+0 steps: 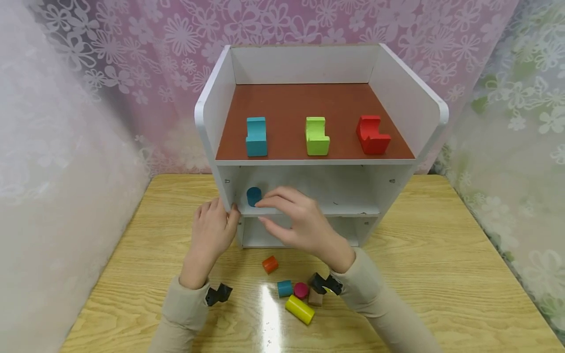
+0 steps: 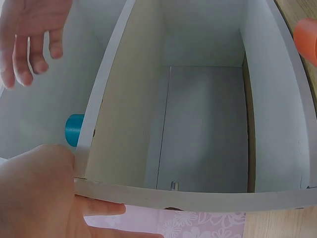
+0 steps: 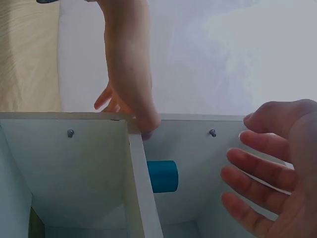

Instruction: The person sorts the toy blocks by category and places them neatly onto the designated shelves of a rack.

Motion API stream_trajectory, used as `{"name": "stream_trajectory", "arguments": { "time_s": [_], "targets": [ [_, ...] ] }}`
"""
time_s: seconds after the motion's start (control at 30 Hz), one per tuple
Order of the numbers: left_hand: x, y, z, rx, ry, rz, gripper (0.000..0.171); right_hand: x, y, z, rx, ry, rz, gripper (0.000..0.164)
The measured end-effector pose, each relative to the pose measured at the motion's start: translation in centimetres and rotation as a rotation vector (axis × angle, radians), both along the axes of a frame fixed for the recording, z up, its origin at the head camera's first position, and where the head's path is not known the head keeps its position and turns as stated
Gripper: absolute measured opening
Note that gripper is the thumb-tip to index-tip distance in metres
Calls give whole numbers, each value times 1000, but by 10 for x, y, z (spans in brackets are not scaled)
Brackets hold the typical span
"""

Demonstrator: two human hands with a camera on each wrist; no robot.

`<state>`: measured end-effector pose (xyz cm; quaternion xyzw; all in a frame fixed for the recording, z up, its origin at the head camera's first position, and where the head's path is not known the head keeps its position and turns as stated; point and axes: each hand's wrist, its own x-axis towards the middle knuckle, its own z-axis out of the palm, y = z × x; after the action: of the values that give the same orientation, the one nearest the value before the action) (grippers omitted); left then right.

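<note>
A blue cylinder [image 1: 253,196] stands upright on the middle shelf of a white shelf unit [image 1: 206,113], near the left end. Beside it is my right hand [image 1: 304,220], thumb and fingers spread apart with nothing between them. In the right wrist view, a gap shows between those fingers [image 3: 260,166] and the blue cylinder [image 3: 163,176]. My left hand [image 1: 213,228] grips the unit's left side panel, thumb at the front edge and the other fingers along the outside. The left wrist view shows this hand [image 2: 37,191] at the panel, close to the cylinder.
On the brown top stand a blue notched block [image 1: 257,142], a green one [image 1: 317,142] and a red one [image 1: 374,142]. An orange cylinder [image 1: 270,264], another blue cylinder [image 1: 284,289], a crimson piece [image 1: 301,290], a yellow cylinder [image 1: 300,310] and a brown block [image 1: 315,298] lie on the wooden table [image 1: 441,274].
</note>
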<state>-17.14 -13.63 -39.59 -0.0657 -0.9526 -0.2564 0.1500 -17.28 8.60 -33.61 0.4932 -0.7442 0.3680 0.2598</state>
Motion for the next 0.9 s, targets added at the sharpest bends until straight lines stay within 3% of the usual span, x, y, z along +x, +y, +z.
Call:
{"name": "stream_trajectory", "arguments": {
  "time_s": [0.2, 0.37, 0.67, 0.9],
  "targets": [
    [1, 0, 0, -10, -1, 3, 35, 11, 1, -15, 48, 3, 74, 20],
    [2, 0, 1, -6, -3, -4, 34, 16, 2, -35, 131, -64, 91, 17],
    [1, 0, 1, -50, 11, 30, 42, 18, 1, -71, 497, -323, -18, 25],
    [2, -1, -1, -87, 44, 37, 51, 15, -2, -94, 710, -380, -99, 34]
  ]
}}
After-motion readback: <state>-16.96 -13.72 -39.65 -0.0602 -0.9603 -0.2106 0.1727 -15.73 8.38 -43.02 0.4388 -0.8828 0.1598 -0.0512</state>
